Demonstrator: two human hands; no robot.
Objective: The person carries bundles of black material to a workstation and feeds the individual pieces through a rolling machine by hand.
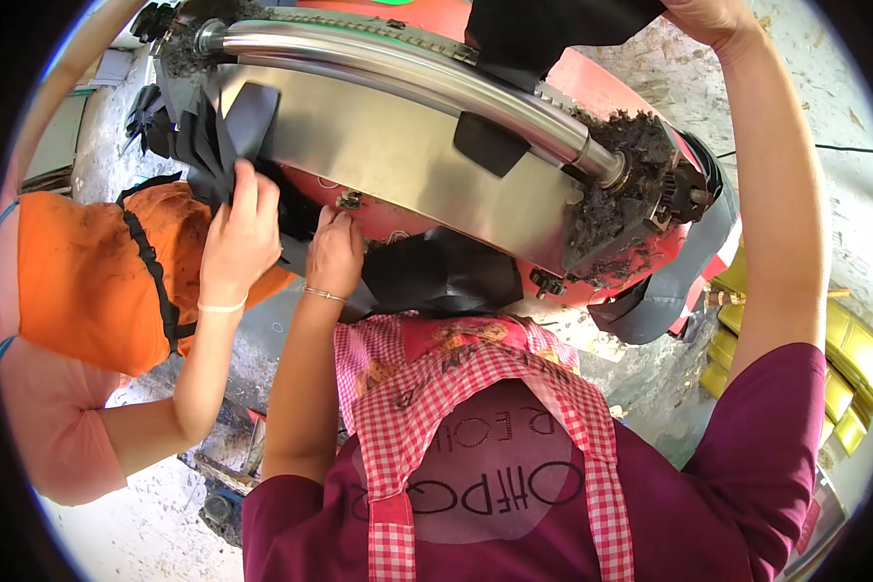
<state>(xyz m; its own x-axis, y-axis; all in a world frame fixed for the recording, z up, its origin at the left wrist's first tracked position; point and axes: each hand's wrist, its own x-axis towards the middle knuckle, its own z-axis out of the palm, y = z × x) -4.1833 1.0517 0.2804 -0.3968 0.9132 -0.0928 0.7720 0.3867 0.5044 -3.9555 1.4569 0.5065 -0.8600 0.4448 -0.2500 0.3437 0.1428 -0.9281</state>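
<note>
My left hand (335, 256) is closed, its fingertips at a small metallic fitting (348, 199) on the machine's red front. Whether the fingers grip that fitting cannot be made out. My right hand (713, 19) reaches to the far right and grips the corner of a black sheet piece (563, 37), with part of the hand cut off by the frame's edge. The sheet hangs over the back of the machine's steel roller (407, 73). In front, a smooth metal feed plate (359, 121) carries another black piece (491, 144), partly under the roller.
Beside me on the left, a co-worker in an orange apron (87, 281) holds black pieces (199, 145) at the plate. Dark scraps clog the roller's right end (626, 160). Black pieces (441, 272) lie before the machine; yellow-green padded pieces (844, 359) lie at right.
</note>
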